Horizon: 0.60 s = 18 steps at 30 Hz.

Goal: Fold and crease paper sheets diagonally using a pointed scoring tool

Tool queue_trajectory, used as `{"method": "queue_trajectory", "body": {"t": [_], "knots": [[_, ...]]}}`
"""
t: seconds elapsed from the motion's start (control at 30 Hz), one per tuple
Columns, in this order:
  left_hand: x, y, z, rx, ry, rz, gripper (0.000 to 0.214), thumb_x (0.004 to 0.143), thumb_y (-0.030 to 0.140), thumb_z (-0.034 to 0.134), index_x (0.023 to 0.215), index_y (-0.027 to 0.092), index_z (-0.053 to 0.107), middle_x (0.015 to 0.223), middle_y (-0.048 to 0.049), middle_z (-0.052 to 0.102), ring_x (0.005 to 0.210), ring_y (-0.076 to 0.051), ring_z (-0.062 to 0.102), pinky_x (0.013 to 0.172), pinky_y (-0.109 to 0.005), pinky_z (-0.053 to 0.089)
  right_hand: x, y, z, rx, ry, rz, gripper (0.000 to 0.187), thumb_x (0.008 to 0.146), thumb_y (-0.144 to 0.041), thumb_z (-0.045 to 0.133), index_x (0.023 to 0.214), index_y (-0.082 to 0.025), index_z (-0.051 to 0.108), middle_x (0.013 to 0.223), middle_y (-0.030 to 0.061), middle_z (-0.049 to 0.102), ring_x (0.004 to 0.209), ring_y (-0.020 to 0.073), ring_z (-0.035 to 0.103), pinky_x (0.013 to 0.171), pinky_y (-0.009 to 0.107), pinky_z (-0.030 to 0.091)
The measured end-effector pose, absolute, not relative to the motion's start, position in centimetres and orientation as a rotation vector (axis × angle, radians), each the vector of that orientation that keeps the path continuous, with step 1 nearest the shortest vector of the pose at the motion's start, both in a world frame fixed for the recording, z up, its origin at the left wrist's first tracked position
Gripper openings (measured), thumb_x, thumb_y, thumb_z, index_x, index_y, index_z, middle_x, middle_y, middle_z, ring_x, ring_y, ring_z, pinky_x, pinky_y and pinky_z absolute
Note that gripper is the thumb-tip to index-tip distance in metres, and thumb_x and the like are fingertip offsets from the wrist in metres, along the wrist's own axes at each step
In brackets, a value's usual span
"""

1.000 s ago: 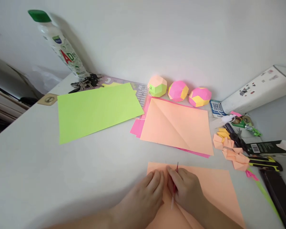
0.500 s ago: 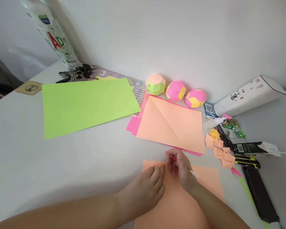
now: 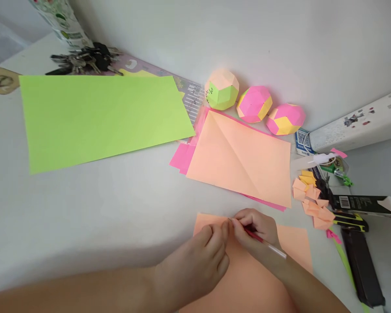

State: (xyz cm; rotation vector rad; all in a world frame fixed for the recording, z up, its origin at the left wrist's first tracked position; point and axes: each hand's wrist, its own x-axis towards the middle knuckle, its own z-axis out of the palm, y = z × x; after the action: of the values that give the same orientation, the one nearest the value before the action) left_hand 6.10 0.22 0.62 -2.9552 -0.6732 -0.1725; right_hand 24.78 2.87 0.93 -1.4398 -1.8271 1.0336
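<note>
My left hand (image 3: 195, 265) rests with bent fingers on the top edge of an orange paper sheet (image 3: 247, 278) lying near the table's front. My right hand (image 3: 256, 230) is closed round a thin red and white pen (image 3: 267, 244), its fingertips meeting the left hand's at the sheet's upper edge. The pen's tip is hidden between the fingers. Both forearms cross the lower part of the view and cover much of the sheet.
A creased orange sheet (image 3: 244, 161) lies on pink paper beyond the hands. A large green sheet (image 3: 97, 117) is at left, keys (image 3: 84, 61) and a bottle (image 3: 58, 17) behind it. Three paper balls (image 3: 254, 103) line the wall. Folded orange pieces (image 3: 313, 204), a cutter and boxes sit at right.
The pen has swung from lying along the sheet to pointing out right behind my right hand. Both hands' fingertips came together at the sheet's top edge. The view moved closer and tilted down.
</note>
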Motion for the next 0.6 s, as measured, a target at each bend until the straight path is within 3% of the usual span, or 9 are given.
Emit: {"method": "queue_trajectory", "body": {"t": [0.6], "knots": [[6.06,0.25,0.66,-2.998,-0.675,-0.136,0.026,0.081,0.032,0.058,0.100,0.014,0.063,0.128,-0.0193,0.055,0.099,-0.030,0.055,0.073,-0.041,0.035,24.31,2.98,1.07,-1.479,-1.822,0.997,0.026,0.084,-0.023,0.055,0.060,-0.021,0.045,0.065,-0.0008,0.059,0.052,0.0096,0.050,0.046,0.022,0.038]]}}
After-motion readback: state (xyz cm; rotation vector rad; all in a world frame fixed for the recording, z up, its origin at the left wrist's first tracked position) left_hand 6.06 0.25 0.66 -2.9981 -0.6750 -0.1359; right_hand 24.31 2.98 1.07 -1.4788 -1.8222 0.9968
